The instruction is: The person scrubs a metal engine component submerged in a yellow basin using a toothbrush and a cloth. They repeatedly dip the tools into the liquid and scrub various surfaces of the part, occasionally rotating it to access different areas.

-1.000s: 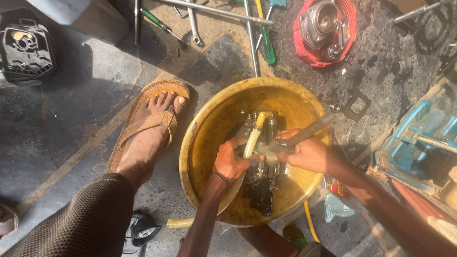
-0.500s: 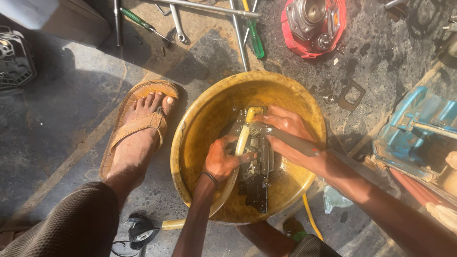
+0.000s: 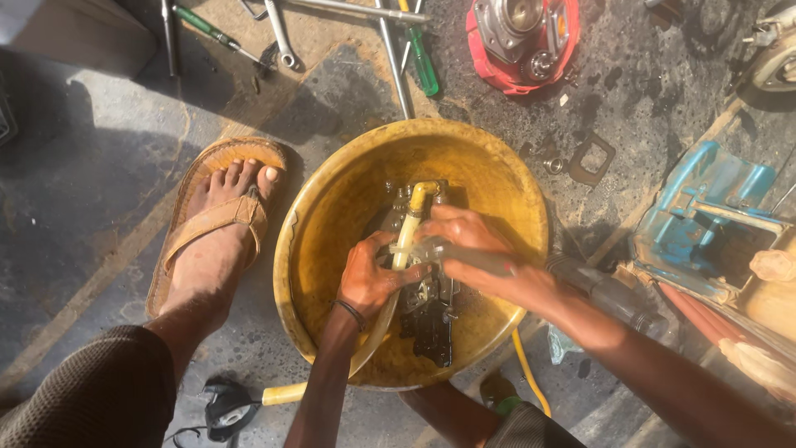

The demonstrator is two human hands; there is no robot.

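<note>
A yellow plastic basin [image 3: 323, 216] stands on the oily floor. Inside it lies a dark, greasy engine part [image 3: 429, 319] with a yellowish hose [image 3: 412, 217] running up over it. My left hand [image 3: 369, 278] grips the hose and the part from the left. My right hand [image 3: 474, 249] presses on the part from the right, fingers wrapped over a pale piece next to the hose. Both hands are wet and oily.
My sandalled foot [image 3: 217, 228] rests left of the basin. Wrenches and a green-handled screwdriver [image 3: 424, 68] lie at the top. A red engine housing [image 3: 522, 37] sits top right, a blue metal casing [image 3: 705, 220] at right, and a flat metal gasket [image 3: 590, 159] near the basin.
The view has shifted slightly, with the basin sitting lower and more central. My right hand has moved left onto the part, close to my left hand.
</note>
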